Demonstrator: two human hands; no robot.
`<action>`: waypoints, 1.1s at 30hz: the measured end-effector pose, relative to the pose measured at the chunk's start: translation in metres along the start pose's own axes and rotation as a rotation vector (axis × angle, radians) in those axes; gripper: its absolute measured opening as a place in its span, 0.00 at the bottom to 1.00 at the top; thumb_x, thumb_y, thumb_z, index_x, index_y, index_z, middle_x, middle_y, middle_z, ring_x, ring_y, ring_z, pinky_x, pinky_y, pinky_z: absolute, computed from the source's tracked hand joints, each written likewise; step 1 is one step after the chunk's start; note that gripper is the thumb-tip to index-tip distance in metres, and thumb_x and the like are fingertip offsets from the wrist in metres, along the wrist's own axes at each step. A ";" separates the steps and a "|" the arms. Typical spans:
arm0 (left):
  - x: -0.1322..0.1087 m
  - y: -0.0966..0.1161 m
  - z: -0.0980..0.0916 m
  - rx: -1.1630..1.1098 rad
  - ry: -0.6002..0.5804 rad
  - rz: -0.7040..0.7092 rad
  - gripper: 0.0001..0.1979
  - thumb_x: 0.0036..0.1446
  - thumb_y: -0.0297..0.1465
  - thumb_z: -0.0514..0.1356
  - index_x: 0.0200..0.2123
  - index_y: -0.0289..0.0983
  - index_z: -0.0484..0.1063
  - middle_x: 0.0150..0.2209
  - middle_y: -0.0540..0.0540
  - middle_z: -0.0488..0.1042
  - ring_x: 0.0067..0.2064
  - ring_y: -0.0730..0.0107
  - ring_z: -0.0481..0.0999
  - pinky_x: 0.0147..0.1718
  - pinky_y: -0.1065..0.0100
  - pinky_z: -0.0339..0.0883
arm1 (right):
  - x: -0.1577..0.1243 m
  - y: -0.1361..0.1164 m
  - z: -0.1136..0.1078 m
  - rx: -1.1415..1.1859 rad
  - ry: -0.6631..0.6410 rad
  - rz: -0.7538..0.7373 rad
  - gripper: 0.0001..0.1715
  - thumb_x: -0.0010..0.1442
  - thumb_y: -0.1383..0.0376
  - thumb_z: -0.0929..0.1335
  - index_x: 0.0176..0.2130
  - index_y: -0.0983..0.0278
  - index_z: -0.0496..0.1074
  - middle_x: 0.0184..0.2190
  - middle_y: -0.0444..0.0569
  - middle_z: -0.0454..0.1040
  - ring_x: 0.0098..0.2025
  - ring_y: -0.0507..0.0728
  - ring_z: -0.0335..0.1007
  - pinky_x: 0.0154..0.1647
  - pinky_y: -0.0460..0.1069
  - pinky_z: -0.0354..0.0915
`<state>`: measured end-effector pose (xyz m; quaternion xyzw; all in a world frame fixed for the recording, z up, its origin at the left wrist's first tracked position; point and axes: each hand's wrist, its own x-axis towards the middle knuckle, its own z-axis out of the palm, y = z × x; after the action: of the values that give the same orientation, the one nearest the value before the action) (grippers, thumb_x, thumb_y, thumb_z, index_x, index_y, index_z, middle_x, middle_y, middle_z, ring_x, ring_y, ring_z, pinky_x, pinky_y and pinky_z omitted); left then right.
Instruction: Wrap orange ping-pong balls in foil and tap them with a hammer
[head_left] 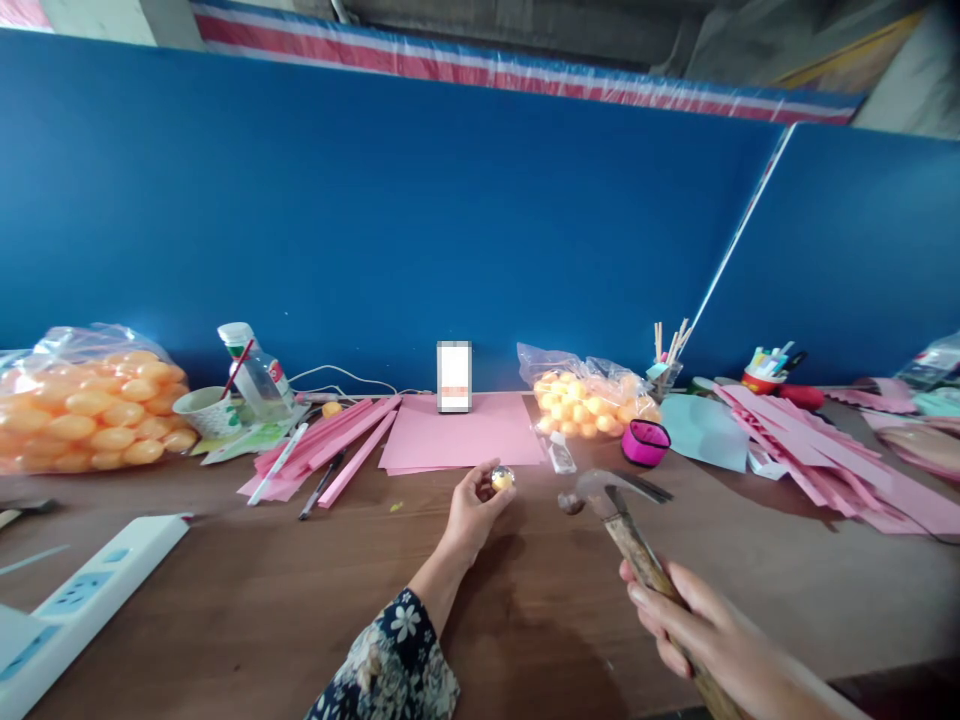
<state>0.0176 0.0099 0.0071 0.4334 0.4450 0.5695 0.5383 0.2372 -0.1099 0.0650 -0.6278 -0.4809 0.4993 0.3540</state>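
Note:
My left hand [475, 510] pinches a small shiny ball [502, 479], silver with a yellowish reflection, just in front of the pink sheets [461, 430]. To the right, my right hand [694, 620] is wrapped round the wooden handle of a claw hammer [632, 540]. The hammer is raised at a slant, its metal head towards the left hand but apart from the ball. A small white packet [561, 454] lies between the ball and a magenta ring-shaped object [646, 443].
Bags of orange balls [97, 415] and yellow-orange balls [585, 403] stand at left and centre right. A phone [454, 377] stands before the blue partition [420, 200]. Pink strips [330, 445], a bottle [259, 375], a paper cup [206, 412] and a power strip [90, 600] are at left.

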 end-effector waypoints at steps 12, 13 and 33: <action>0.001 -0.002 0.001 0.034 -0.057 0.002 0.24 0.42 0.32 0.65 0.45 0.33 0.68 0.36 0.44 0.76 0.33 0.72 0.75 0.34 0.72 0.69 | 0.003 -0.020 0.020 0.004 -0.227 -0.062 0.21 0.58 0.50 0.61 0.43 0.63 0.59 0.18 0.36 0.56 0.17 0.47 0.51 0.19 0.44 0.55; 0.001 -0.002 0.002 0.045 -0.065 0.008 0.24 0.42 0.32 0.65 0.45 0.33 0.68 0.37 0.44 0.76 0.34 0.71 0.75 0.34 0.72 0.69 | 0.006 -0.017 0.021 -0.008 -0.230 -0.079 0.21 0.59 0.50 0.60 0.44 0.62 0.59 0.19 0.36 0.56 0.17 0.47 0.52 0.19 0.44 0.55; 0.002 -0.005 0.004 0.077 -0.125 0.054 0.24 0.41 0.29 0.65 0.45 0.35 0.69 0.43 0.42 0.75 0.40 0.66 0.76 0.41 0.66 0.69 | 0.025 -0.015 0.029 -0.009 -0.281 -0.110 0.15 0.62 0.55 0.57 0.44 0.62 0.58 0.23 0.38 0.56 0.18 0.45 0.50 0.18 0.43 0.53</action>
<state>0.0227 0.0120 0.0026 0.5004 0.4200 0.5381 0.5326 0.2064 -0.0825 0.0648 -0.5259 -0.5615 0.5599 0.3075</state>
